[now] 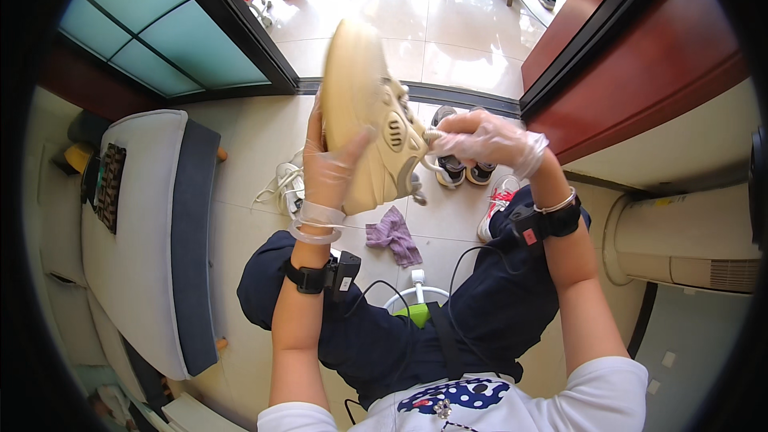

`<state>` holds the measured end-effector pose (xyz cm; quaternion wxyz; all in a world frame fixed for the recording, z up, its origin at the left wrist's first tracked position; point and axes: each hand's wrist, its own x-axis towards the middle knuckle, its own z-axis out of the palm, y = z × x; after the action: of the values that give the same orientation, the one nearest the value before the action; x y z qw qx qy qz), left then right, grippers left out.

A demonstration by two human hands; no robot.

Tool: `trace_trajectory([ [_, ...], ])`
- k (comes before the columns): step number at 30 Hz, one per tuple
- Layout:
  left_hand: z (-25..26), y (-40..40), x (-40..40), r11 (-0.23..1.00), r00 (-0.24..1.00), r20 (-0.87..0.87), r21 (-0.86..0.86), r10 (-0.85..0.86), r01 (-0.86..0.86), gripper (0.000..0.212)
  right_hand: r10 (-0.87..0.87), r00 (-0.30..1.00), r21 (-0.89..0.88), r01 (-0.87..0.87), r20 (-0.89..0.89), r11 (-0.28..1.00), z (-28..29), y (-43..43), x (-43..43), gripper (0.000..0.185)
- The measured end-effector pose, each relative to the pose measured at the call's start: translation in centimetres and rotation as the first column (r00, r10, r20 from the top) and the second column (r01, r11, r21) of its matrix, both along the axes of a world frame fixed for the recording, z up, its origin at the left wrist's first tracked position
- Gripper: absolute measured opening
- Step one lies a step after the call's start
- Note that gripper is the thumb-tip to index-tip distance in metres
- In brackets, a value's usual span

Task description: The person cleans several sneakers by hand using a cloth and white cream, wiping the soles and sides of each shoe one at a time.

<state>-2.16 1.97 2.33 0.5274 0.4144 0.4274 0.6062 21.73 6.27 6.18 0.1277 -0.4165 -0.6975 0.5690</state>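
Note:
A chunky beige sneaker is held up in the air, its toe pointing away from me and its thick sole turned to the left. My left hand, in a clear plastic glove, grips it along the sole side. At the shoe's lacing, my right hand, also gloved, pinches a pale ribbed piece of the shoelace. A loop of pale lace hangs below those fingers. Motion blurs the toe and both hands. Below the shoe, a crumpled purple cloth lies on the tiles.
A pair of dark sneakers stands beyond my right hand. White cables with a power strip lie left. A grey upholstered bench flanks me; a cream appliance stands right. Past the door track are other people's feet and chair legs.

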Motion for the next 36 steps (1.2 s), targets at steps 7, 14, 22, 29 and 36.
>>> trace_trajectory([
  [7, 0.4, -0.9, 0.5, 0.929, 0.489, -0.832, 0.355, 0.264, 0.102, 0.096, -0.066, 0.857, 0.371, -0.150, 0.512, 0.917, -2.2, -0.7, -2.3, 0.038],
  [14, 0.0, -0.5, -0.5, 0.966, 0.917, -0.352, 0.237, 0.188, -0.107, 0.089, 0.074, 0.996, 0.083, -0.069, -0.053, 0.994, -0.4, 0.3, 0.0, 0.026],
  [22, 0.3, 0.3, -2.4, 0.975, 0.977, -0.052, 0.088, 0.208, -0.203, 0.091, -0.274, 0.637, -0.281, 0.094, -0.720, 0.955, 0.4, 1.4, 1.0, 0.042],
  [29, 0.8, -0.4, -1.8, 0.970, 0.957, -0.168, 0.094, 0.237, -0.224, 0.108, -0.297, 0.953, 0.767, 0.232, -0.057, 0.598, -2.7, 0.7, -2.0, 0.032],
  [36, 1.3, -1.6, -0.7, 0.968, 0.823, -0.523, 0.215, 0.224, -0.127, 0.115, -0.239, 0.912, 0.760, -0.110, 0.334, 0.641, -3.6, -1.5, -4.8, 0.026],
])
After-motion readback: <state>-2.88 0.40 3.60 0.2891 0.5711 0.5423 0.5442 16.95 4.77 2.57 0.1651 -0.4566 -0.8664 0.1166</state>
